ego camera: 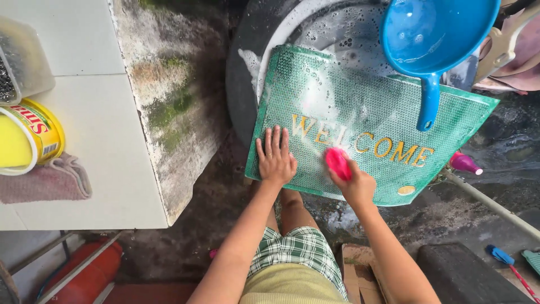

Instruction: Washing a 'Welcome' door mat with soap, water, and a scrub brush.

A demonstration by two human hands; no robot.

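Scrubbing under way: the left hand (275, 159) lies flat and open on the soapy green mat (365, 121) propped over a basin (247, 62), while the right hand (353, 183) grips a pink brush (337, 162) mid-mat. Far, right-hand areas, beneath the blue dipper (433, 39), likely need passes next.

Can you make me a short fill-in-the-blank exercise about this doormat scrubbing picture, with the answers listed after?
1. The left hand lies flat on the ____ doormat.
2. The right hand grips a ____ scrub brush against the soapy mat.
3. A blue dipper rests with its ____ pointing down across the mat.
4. On the white table, a ____ tub stands beside a folded cloth.

Missing words: green; pink; handle; yellow
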